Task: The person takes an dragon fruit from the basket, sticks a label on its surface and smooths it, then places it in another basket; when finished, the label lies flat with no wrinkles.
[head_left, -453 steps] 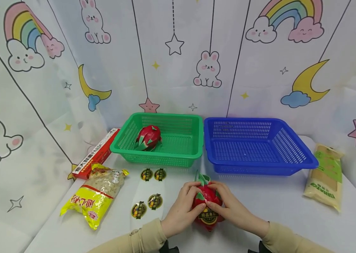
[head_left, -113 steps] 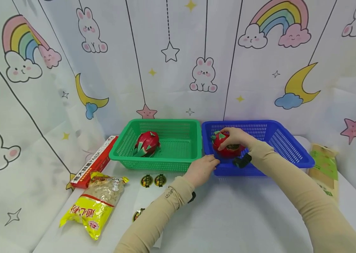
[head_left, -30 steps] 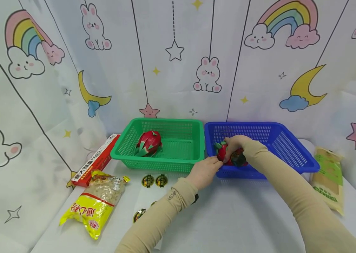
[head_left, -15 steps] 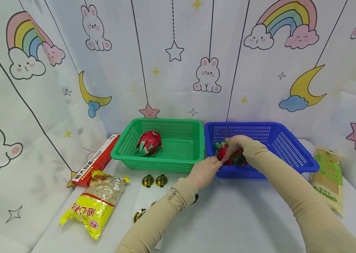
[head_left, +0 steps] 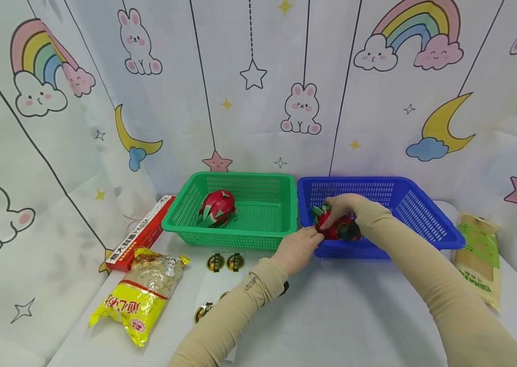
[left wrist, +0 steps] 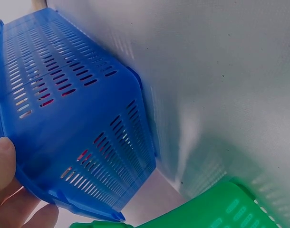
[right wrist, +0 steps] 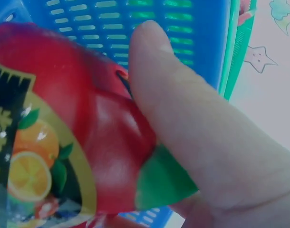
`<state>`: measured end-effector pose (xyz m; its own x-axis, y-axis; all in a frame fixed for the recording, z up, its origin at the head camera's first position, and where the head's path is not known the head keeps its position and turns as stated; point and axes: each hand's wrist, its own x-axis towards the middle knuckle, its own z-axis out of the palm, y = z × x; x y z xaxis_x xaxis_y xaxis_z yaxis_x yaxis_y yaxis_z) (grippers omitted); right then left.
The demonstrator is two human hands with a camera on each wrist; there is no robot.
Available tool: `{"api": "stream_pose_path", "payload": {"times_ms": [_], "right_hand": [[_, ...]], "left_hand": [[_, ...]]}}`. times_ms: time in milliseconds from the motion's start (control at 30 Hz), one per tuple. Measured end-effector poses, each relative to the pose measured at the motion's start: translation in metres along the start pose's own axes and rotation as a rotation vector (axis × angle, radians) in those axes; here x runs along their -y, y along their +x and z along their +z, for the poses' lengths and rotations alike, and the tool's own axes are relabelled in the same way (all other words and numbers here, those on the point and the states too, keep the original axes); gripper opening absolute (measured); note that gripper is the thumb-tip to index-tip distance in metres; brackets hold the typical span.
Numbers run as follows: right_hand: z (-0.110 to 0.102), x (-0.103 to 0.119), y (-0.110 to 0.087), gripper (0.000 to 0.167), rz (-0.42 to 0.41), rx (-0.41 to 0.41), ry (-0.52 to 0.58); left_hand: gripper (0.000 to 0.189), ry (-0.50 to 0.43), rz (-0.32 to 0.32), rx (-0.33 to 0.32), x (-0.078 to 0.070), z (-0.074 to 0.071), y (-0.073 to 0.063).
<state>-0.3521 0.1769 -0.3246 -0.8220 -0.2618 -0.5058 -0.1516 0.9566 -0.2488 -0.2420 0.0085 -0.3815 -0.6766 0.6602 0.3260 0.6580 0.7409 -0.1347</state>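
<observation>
My right hand holds a red dragon fruit with green scales, low at the front left of the blue basket. In the right wrist view my thumb lies along the fruit's side, and a black-and-gold sticker with printed oranges shows on its skin. My left hand grips the basket's front left corner; the left wrist view has the fingers curled at the rim. A second dragon fruit lies in the left part of the green basket.
Round stickers on a white backing sheet lie in front of the green basket, partly under my left forearm. At left are a yellow macaroni bag and a red pasta box. A tan-and-green bag lies at right.
Earlier both hands were on the dragon fruit on the table; it has since moved into the blue basket and sunk lower there. Over the last second the right hand has shifted slightly up.
</observation>
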Motion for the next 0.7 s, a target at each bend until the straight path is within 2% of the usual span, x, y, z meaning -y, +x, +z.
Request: {"api": "stream_pose_path", "payload": {"times_ms": [167,267,500,700], "right_hand": [[-0.003,-0.007,0.000,0.104,-0.028,0.011,0.010],[-0.006,-0.008,-0.005,0.104,-0.017,0.018,0.011],[-0.010,-0.005,-0.025,0.080,0.028,-0.043,0.073],[-0.013,-0.002,-0.039,0.076,0.010,-0.079,0.082]], "left_hand": [[0.026,0.000,-0.002,-0.018,0.000,0.001,0.000],[0.027,0.002,0.000,-0.027,-0.001,0.001,-0.001],[0.030,-0.006,0.003,-0.022,-0.001,0.001,-0.001],[0.033,-0.018,-0.008,0.002,0.000,0.001,-0.002]]}}
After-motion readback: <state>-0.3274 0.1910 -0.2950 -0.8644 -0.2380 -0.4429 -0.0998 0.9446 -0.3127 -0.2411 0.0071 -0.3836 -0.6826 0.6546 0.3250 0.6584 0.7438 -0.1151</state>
